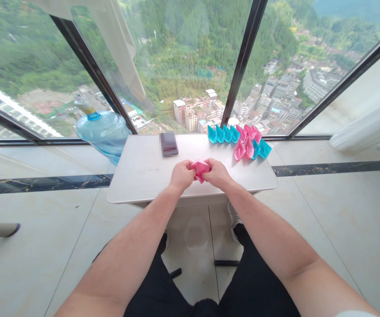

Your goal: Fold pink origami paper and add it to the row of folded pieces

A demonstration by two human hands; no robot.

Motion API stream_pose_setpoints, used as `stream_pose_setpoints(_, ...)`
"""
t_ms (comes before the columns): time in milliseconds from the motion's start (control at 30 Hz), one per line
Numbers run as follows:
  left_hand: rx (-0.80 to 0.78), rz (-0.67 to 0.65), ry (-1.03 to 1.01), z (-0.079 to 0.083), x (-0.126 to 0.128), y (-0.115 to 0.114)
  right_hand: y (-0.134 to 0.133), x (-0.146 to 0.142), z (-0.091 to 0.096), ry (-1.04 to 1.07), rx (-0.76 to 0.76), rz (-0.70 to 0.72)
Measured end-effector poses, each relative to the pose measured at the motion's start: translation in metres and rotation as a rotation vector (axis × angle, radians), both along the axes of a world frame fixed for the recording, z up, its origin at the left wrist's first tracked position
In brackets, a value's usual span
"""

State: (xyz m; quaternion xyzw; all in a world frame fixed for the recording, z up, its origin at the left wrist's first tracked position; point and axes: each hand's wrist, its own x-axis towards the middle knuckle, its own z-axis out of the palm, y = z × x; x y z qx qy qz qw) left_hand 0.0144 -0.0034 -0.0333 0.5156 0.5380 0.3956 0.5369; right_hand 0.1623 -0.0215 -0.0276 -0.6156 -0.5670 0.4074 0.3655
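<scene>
Between my two hands is a pink folded-paper piece [200,167], held just above the front part of the small white table [140,176]. My left hand [182,174] pinches its left side, and my right hand [218,174] grips its right side; the fingers of both are closed on the paper. Part of the piece is hidden behind the fingertips. At the table's back right stand several blue folded-paper pieces [223,134] in a row, with several pink folded-paper pieces [244,149] beside them.
A dark, pixelated packet-like item [169,144] lies at the table's back edge. Left of the table stands a large clear-blue water bottle [105,134]. Tall windows with dark frames [242,61] rise behind the table. My legs [259,277] are in front of it, over a tiled floor.
</scene>
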Motion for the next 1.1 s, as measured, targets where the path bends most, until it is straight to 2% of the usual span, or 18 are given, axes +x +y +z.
stream_pose_setpoints(100, -0.04, -0.041, -0.066, 0.0, 0.0, 0.0, -0.001, 0.001, 0.002, -0.067, 0.002, -0.026)
stream_pose_setpoints(267, 0.007, -0.062, 0.024, -0.002, -0.001, 0.001, -0.001, 0.001, 0.002, -0.221, 0.083, -0.038)
stream_pose_setpoints(400, 0.032, -0.052, 0.092, -0.001, -0.001, 0.0, -0.002, 0.0, 0.002, -0.28, 0.091, -0.055)
stream_pose_setpoints(667, 0.106, -0.008, 0.229, -0.001, -0.002, -0.001, -0.005, -0.004, 0.005, -0.29, 0.133, -0.066)
stream_pose_setpoints(867, 0.137, -0.018, 0.266, 0.001, -0.001, -0.004, -0.006, -0.006, 0.005, -0.332, 0.101, -0.04)
stream_pose_setpoints(1100, 0.193, 0.008, 0.358, 0.002, 0.002, -0.005, -0.008, -0.009, 0.004, -0.35, 0.119, -0.122)
